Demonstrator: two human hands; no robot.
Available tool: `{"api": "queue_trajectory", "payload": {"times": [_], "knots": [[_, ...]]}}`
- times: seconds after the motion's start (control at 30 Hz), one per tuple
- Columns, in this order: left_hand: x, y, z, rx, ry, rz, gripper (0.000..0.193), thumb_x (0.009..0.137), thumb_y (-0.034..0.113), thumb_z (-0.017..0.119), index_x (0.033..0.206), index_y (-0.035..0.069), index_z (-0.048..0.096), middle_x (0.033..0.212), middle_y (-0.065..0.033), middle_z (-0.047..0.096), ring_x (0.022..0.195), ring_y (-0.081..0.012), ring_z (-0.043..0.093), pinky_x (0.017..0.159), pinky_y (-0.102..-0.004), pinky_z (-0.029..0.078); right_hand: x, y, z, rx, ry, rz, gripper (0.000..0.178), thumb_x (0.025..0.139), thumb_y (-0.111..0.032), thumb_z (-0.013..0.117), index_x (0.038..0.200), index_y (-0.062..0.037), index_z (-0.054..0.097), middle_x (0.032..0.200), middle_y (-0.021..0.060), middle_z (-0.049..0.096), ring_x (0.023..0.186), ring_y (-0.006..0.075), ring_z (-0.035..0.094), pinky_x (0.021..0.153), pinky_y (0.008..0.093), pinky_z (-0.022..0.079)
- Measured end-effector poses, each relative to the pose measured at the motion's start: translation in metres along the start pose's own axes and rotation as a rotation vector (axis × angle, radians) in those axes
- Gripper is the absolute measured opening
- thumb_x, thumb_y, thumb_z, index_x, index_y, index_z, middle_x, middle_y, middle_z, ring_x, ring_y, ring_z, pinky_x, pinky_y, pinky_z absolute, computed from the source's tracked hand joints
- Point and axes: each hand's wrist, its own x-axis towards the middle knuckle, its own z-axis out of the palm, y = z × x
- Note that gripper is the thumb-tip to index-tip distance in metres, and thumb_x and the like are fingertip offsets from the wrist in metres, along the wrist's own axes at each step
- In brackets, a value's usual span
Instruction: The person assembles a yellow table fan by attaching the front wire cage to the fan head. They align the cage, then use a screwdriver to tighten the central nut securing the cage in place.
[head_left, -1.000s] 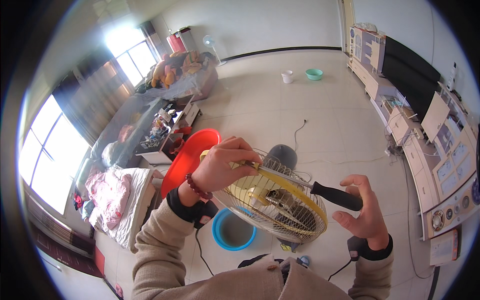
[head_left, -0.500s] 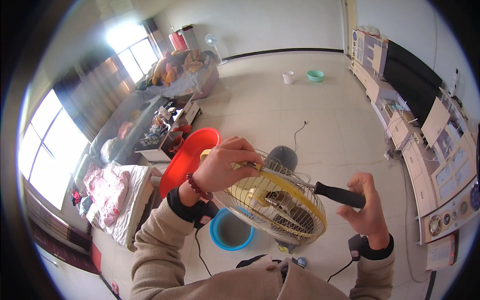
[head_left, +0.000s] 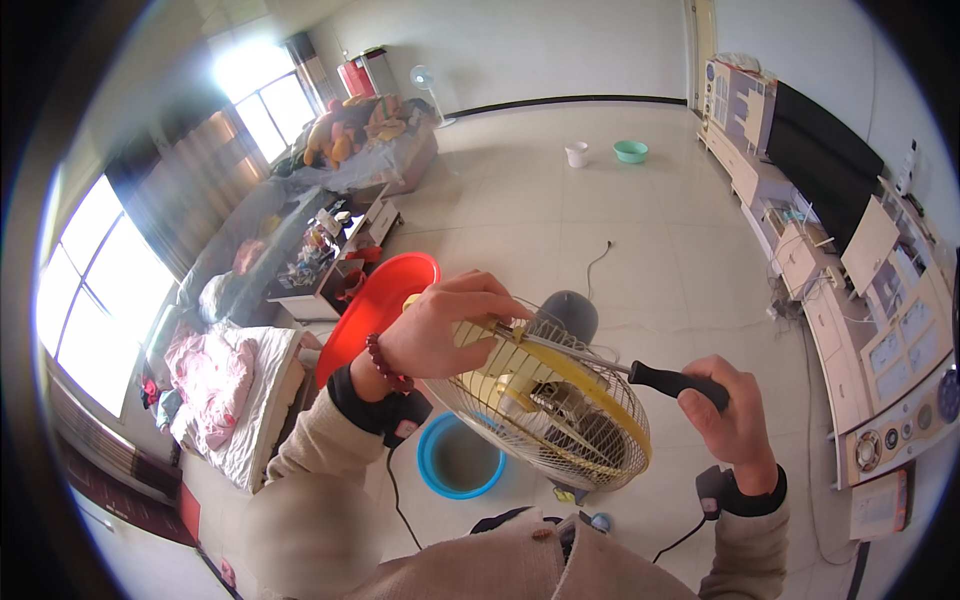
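Observation:
A round wire fan cage (head_left: 480, 405) with a yellow rim band tilts in front of my chest, its blades and motor visible through the wires. At its upper edge my left hand (head_left: 440, 325), with a dark red bead bracelet at the wrist, pinches the rim between thumb and fingers. Closed round the black handle of a long screwdriver (head_left: 655, 379) is my right hand (head_left: 738, 412). The metal shaft lies along the rim toward my left fingers, with its tip at a small fitting there. My left fingers partly hide that fitting.
Behind the cage stands a dark rounded fan base (head_left: 568, 316). A red basin (head_left: 400, 278) is to the left, and a blue bucket (head_left: 428, 470) below it. Farther off are a cluttered low table (head_left: 310, 305), a white tub (head_left: 577, 155), a green basin (head_left: 631, 152) and a long cabinet (head_left: 825, 330).
My right fingers, spread around the screwdriver handle before, have closed on it. My left thumb has drawn back slightly from the screwdriver tip. The cage has barely shifted.

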Motion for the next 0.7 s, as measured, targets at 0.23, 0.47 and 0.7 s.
{"api": "queue_trajectory", "payload": {"times": [0.23,0.47,0.7], "knots": [[0.004,0.002,-0.007,-0.064,-0.066,-0.056,0.042,0.075,-0.006,0.063,0.116,0.002,0.064,0.130,-0.0112,0.049,0.113,-0.0222,0.057,0.089,-0.0317,0.053,-0.004,0.002,-0.001,0.029,0.017,-0.006,0.028,0.090,-0.027,0.069,0.091,-0.0009,0.058,0.059,0.0026,0.054,0.052,0.0065,0.047,0.047,0.0227,0.037],[0.011,-0.011,-0.010,-0.091,-0.111,-0.100,0.035,0.071,-0.010,0.067,0.105,0.000,0.065,0.150,-0.0137,0.034,0.121,-0.0250,0.054,0.097,-0.0367,0.050,-0.002,0.002,-0.004,0.049,0.037,-0.020,0.029,0.089,-0.028,0.068,0.091,-0.0010,0.059,0.063,0.0038,0.054,0.056,0.0093,0.049,0.051,0.0246,0.039],[0.010,-0.024,-0.003,-0.306,-0.077,-0.108,0.023,0.074,-0.009,0.062,0.096,-0.001,0.065,0.148,-0.0218,0.034,0.128,-0.0360,0.051,0.100,-0.0429,0.050,-0.002,0.014,-0.002,0.011,0.101,-0.254,0.024,0.084,-0.017,0.074,0.094,-0.0041,0.056,0.072,0.0133,0.064,0.059,0.0260,0.063,0.056,0.0307,0.048]]}}
